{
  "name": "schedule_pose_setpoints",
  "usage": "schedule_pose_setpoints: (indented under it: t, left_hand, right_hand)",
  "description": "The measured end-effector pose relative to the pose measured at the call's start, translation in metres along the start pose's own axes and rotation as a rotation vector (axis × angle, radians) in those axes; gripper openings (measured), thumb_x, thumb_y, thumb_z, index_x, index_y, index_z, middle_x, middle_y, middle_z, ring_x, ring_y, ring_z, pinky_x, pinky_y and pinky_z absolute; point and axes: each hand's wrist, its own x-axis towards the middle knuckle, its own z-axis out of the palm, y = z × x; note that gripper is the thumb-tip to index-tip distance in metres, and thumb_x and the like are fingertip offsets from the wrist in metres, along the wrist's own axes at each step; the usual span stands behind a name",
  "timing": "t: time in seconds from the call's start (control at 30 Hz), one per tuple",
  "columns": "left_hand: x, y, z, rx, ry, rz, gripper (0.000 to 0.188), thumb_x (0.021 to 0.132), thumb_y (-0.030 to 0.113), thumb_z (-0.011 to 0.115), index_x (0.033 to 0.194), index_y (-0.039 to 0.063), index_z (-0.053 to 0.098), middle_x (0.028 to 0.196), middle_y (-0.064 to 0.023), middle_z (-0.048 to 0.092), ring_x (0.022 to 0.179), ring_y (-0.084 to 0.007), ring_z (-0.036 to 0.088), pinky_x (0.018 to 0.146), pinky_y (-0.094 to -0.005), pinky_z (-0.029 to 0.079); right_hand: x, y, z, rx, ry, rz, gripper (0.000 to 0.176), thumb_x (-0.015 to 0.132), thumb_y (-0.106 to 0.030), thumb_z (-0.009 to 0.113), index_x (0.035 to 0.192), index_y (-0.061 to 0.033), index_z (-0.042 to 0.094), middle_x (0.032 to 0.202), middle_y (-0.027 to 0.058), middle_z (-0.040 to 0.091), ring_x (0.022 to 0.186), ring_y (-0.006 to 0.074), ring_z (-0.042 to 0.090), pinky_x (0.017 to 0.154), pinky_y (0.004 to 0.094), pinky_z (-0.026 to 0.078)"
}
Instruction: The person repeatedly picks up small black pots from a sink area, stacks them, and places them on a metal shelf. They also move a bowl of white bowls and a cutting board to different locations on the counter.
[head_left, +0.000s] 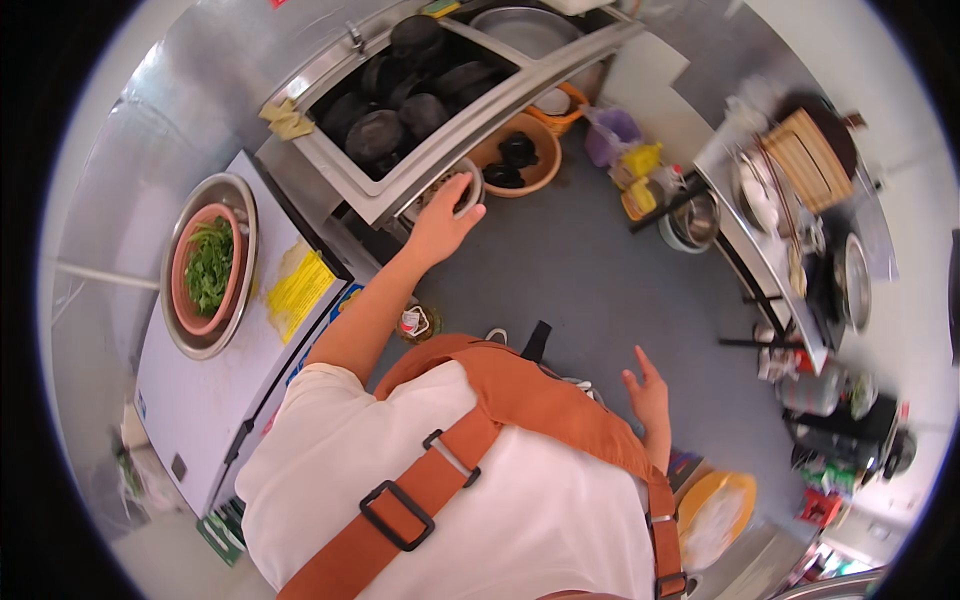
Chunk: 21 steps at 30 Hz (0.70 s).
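My left hand (442, 225) reaches out over a round container (474, 196) with dark contents, beside the front edge of the steel sink (360, 193); its fingers are apart, and touching cannot be told. Dark, round pots or pans (375, 136) fill the sink basin. Near the container, a brown plastic basin (546, 169) on the floor holds black items. My right hand (649, 390) hangs to the right of my orange apron (525, 382), empty, with fingers spread.
On the white chest freezer (172, 405) at left, a steel bowl (174, 315) holds a pink basket of leafy greens (210, 266). A bottle (416, 324) stands near my feet. At right are a table (757, 255) with kitchenware and a purple bucket (609, 139).
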Motion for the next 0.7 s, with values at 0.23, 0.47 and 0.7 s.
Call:
schedule_pose_setpoints:
  t: [0.23,0.47,0.7]
  left_hand:
    - [0.023,-0.067,-0.033,-0.113,0.421,-0.394,0.064,0.083,0.029,0.062,0.136,0.007,0.035,0.132,-0.0170,0.044,0.122,-0.0266,0.042,0.100,-0.0328,0.032]
    - [0.026,-0.073,-0.002,-0.267,0.560,-0.723,0.053,0.083,0.025,0.062,0.130,0.009,0.045,0.129,-0.0121,0.048,0.118,-0.0236,0.045,0.096,-0.0325,0.035]
    - [-0.003,-0.069,-0.017,-0.399,0.866,-0.892,0.042,0.088,0.019,0.057,0.126,0.005,0.049,0.122,-0.0119,0.053,0.110,-0.0163,0.050,0.093,-0.0275,0.038]
  right_hand:
    - [0.236,-0.052,-0.055,-0.251,-0.260,-0.275,0.051,0.082,-0.017,0.061,0.130,-0.0092,0.045,0.126,0.0177,0.050,0.117,0.0327,0.048,0.095,0.0360,0.039]
    - [0.446,-0.180,0.012,-0.183,-0.635,-0.672,0.047,0.083,-0.021,0.060,0.127,-0.0076,0.048,0.120,0.0175,0.055,0.110,0.0311,0.053,0.090,0.0353,0.043]
    - [0.591,-0.307,0.145,-0.335,-0.401,-1.105,0.022,0.077,-0.016,0.061,0.096,-0.0089,0.067,0.098,0.0107,0.062,0.092,0.0306,0.056,0.081,0.0398,0.046]
